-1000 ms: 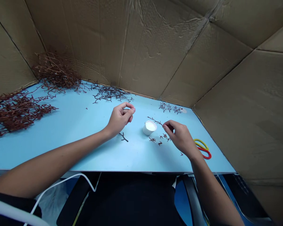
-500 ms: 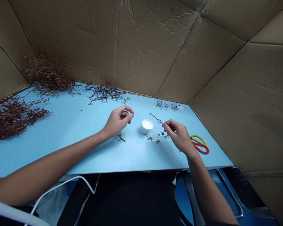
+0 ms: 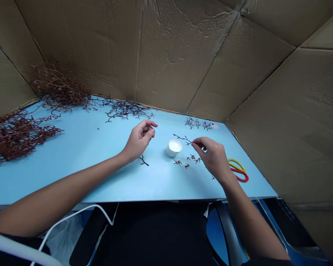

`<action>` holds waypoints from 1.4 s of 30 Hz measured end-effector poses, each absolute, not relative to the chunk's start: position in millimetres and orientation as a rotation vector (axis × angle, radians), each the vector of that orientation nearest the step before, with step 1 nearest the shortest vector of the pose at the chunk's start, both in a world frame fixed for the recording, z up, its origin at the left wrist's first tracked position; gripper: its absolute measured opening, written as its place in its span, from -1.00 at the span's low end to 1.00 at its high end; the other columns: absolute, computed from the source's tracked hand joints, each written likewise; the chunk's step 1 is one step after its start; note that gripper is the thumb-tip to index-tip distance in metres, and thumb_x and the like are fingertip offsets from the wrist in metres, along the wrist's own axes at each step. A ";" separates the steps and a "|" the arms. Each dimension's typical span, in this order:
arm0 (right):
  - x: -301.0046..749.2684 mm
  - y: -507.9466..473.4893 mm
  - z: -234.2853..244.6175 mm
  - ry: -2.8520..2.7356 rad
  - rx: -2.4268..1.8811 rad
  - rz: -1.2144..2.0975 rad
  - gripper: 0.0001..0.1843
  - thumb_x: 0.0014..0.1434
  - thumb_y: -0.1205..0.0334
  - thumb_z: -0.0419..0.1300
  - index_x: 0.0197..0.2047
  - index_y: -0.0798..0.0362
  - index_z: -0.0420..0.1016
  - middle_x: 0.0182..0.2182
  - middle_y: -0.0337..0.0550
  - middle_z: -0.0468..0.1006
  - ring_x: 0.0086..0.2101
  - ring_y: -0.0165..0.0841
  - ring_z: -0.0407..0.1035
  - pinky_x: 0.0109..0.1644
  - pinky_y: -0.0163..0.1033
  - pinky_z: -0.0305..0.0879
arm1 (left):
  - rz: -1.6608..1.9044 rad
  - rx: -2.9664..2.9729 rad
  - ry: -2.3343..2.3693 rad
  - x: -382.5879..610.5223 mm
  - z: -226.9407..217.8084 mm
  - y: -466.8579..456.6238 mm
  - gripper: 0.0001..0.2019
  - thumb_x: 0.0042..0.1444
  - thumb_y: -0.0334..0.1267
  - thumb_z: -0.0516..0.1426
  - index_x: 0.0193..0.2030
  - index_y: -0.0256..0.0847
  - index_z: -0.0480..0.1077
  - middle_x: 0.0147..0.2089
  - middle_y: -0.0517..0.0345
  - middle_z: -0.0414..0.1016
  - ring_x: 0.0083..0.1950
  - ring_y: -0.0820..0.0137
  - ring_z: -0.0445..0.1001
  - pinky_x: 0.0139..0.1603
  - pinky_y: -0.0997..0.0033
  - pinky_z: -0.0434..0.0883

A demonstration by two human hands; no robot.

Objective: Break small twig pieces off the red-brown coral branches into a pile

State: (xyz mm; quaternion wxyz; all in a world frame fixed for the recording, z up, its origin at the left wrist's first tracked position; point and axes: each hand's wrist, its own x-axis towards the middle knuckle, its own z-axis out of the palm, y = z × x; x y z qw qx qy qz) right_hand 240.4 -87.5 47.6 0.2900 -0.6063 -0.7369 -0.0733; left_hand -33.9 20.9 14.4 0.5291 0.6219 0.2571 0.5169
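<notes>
My right hand [image 3: 212, 155] pinches the end of a thin dark branched twig [image 3: 182, 138] between thumb and fingertips. The twig points left, its far end reaching behind a small white cup [image 3: 174, 148] with white contents. To the cup's left, my left hand [image 3: 141, 137] hovers over the table with nothing visible in it; the index finger stretches out apart from the thumb, the other fingers curled. A short dark twig [image 3: 143, 161] lies below that hand. Small reddish-brown sprigs [image 3: 178, 162] are scattered in front of the cup and beside my right hand.
Reddish-brown branch heaps [image 3: 62, 88] lie at the table's left, a darker twig pile [image 3: 126, 109] along the back. Small twig clusters [image 3: 197, 123] sit at back right. Scissors with yellow and red handles [image 3: 242, 174] lie partly behind my right wrist. Cardboard walls [image 3: 166, 55] enclose the blue table [image 3: 80, 147].
My right hand has raised the twig slightly, and it now lies flatter, pointing more to the left. My left index finger has straightened away from the thumb. The view has shifted slightly.
</notes>
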 end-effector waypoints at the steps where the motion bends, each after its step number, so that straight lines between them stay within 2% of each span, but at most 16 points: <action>1: 238.2 -86.4 46.7 -2.014 -1.616 -0.272 -0.82 0.48 0.19 0.15 -0.15 0.02 0.56 -0.27 -0.07 0.65 -0.32 -0.25 0.49 -0.21 -0.15 0.36 | 1.232 1.457 0.609 -33.7 14.2 21.1 -0.88 0.30 -0.30 0.15 -0.04 -0.17 0.39 -0.41 0.27 0.30 -0.53 0.52 0.16 -0.58 0.53 0.11; 5: 228.1 -81.8 40.0 -2.179 -1.637 -0.624 -0.75 0.53 0.24 0.09 -0.10 0.08 0.59 -0.24 0.01 0.67 -0.34 -0.21 0.45 -0.22 -0.11 0.30 | 1.219 1.399 0.624 -34.0 13.4 23.4 -0.88 0.37 -0.29 0.13 0.00 -0.09 0.29 -0.52 0.38 0.16 -0.58 0.50 0.05 -0.61 0.54 0.03; 8: 221.1 -78.8 34.0 -2.256 -1.620 -0.770 -0.72 0.54 0.28 0.08 -0.13 0.10 0.61 -0.24 0.03 0.67 -0.34 -0.20 0.45 -0.21 -0.10 0.27 | 1.244 1.382 0.626 -35.8 13.6 26.4 -0.88 0.40 -0.22 0.15 0.00 -0.08 0.27 -0.59 0.44 0.07 -0.62 0.50 -0.01 -0.62 0.53 0.01; 11: 216.8 -76.7 28.9 -2.292 -1.615 -0.781 -0.71 0.54 0.29 0.08 -0.15 0.10 0.61 -0.24 0.03 0.68 -0.34 -0.21 0.45 -0.20 -0.10 0.23 | 1.311 1.366 0.638 -37.9 15.9 29.0 -0.86 0.39 -0.22 0.16 -0.01 -0.08 0.27 -0.57 0.41 0.12 -0.61 0.52 0.04 -0.61 0.54 0.03; 15: 215.1 -76.9 26.8 -2.310 -1.599 -0.644 -0.73 0.54 0.26 0.09 -0.12 0.10 0.61 -0.25 0.01 0.66 -0.34 -0.22 0.44 -0.19 -0.13 0.20 | 1.342 1.335 0.588 -38.2 20.9 30.1 -0.76 0.30 -0.34 0.18 0.04 -0.08 0.25 -0.35 0.29 0.29 -0.55 0.56 0.14 -0.61 0.56 0.08; 19: 213.1 -83.5 32.2 -2.296 -1.645 -0.378 -0.74 0.54 0.22 0.09 -0.07 0.07 0.60 -0.21 0.01 0.66 -0.33 -0.21 0.42 -0.17 -0.12 0.23 | 1.310 1.340 0.566 -36.4 23.0 28.6 -0.76 0.29 -0.35 0.16 0.05 -0.09 0.26 -0.23 0.25 0.27 -0.54 0.59 0.14 -0.63 0.54 0.07; 26: 209.2 -95.6 42.1 -2.181 -1.670 0.096 -0.77 0.49 0.17 0.11 -0.12 -0.03 0.59 -0.23 -0.05 0.66 -0.28 -0.20 0.48 -0.18 -0.09 0.37 | 1.292 1.343 0.610 -37.9 24.4 25.5 -0.84 0.34 -0.31 0.11 0.00 -0.06 0.25 -0.38 0.31 0.18 -0.54 0.53 0.09 -0.59 0.53 0.04; 31: 218.7 -97.0 42.3 -1.946 -1.670 0.171 -0.84 0.41 0.15 0.20 -0.18 -0.02 0.58 -0.30 -0.10 0.65 -0.32 -0.24 0.49 -0.22 -0.13 0.39 | 1.255 1.384 0.599 -37.8 20.3 23.8 -0.84 0.36 -0.18 0.17 -0.03 -0.06 0.26 -0.55 0.42 0.07 -0.60 0.50 0.00 -0.58 0.50 0.00; 35: 233.2 -91.6 38.8 -1.689 -1.643 0.147 -0.82 0.33 0.10 0.25 -0.24 0.01 0.57 -0.36 -0.14 0.62 -0.37 -0.29 0.43 -0.25 -0.15 0.36 | 1.149 1.566 0.581 -37.8 15.7 15.4 -0.81 0.40 -0.05 0.16 -0.10 -0.11 0.35 -0.60 0.44 -0.01 -0.61 0.50 -0.04 -0.57 0.45 -0.07; 37: 241.6 -84.3 36.1 -1.560 -1.602 0.184 -0.80 0.30 0.07 0.27 -0.26 0.02 0.57 -0.38 -0.15 0.60 -0.39 -0.32 0.41 -0.28 -0.17 0.34 | 1.050 1.773 0.565 -36.6 14.6 7.5 -0.83 0.42 -0.10 0.14 -0.11 -0.15 0.42 -0.59 0.39 0.08 -0.59 0.49 0.06 -0.54 0.44 0.02; 39: 249.7 -74.1 34.3 -1.452 -1.525 0.283 -0.77 0.26 0.04 0.29 -0.27 0.03 0.57 -0.41 -0.17 0.58 -0.41 -0.35 0.39 -0.30 -0.19 0.32 | 0.951 2.028 0.500 -33.2 13.4 -2.0 -0.87 0.40 -0.19 0.15 -0.09 -0.17 0.48 -0.49 0.28 0.33 -0.53 0.48 0.24 -0.47 0.45 0.19; 41: 256.3 -63.0 34.9 -1.369 -1.417 0.397 -0.75 0.22 0.01 0.33 -0.28 0.03 0.56 -0.41 -0.18 0.58 -0.42 -0.37 0.39 -0.32 -0.20 0.33 | 0.834 2.297 0.416 -27.4 11.1 -11.9 -0.86 0.36 -0.22 0.17 -0.04 -0.18 0.51 -0.24 0.12 0.58 -0.43 0.47 0.39 -0.35 0.42 0.35; 42: 258.7 -57.8 36.2 -1.335 -1.364 0.444 -0.74 0.20 -0.01 0.36 -0.28 0.03 0.56 -0.40 -0.18 0.59 -0.42 -0.37 0.39 -0.33 -0.20 0.33 | 0.769 2.425 0.392 -23.7 9.4 -16.6 -0.83 0.36 -0.23 0.16 0.00 -0.18 0.52 -0.11 0.06 0.63 -0.39 0.45 0.44 -0.31 0.39 0.40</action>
